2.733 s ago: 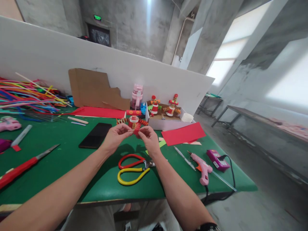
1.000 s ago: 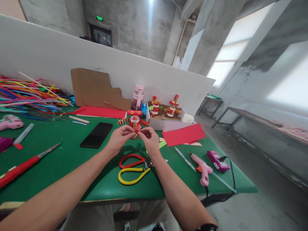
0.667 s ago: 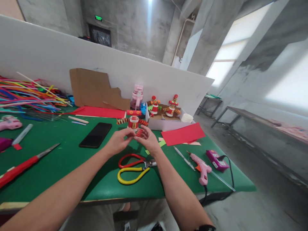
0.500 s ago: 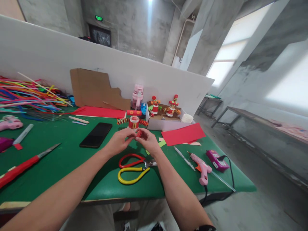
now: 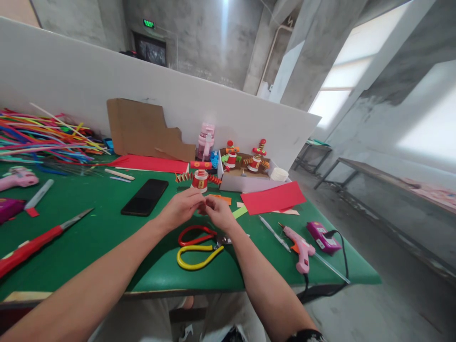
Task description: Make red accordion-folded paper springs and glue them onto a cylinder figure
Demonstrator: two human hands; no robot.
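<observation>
Green tabletop (image 5: 156, 268) here, and both hands are being used right over the middle of it. Fingers of the left hand (image 5: 182, 207) and right hand (image 5: 220, 212) are bunched together, tips brought up against each other, and a small red piece (image 5: 202, 207) is pinched between them. Most of it is covered by the fingers, so its shape can't be made out.

Just past the hands, a red-and-white figure (image 5: 200, 181) is stood upright with folded paper arms stuck out left and right; whether it's touched by the left hand can't be told. A red roll (image 5: 200, 165) can be seen right behind it. An orange strip (image 5: 223, 200) is partly hidden by the right hand.

On the near side, cutters (image 5: 218, 243) with red and yellow loop handles are left below the hands, tip partly blocked by the right forearm. Over to the right, a red sheet (image 5: 273, 197) is laid on some paler strips, with a pen (image 5: 275, 232) and pink glue gun (image 5: 301, 247) set nearer. A black phone (image 5: 145, 197) is parked left of the hands. On the far side, two more figures are kept in a shallow box (image 5: 245, 184).
</observation>
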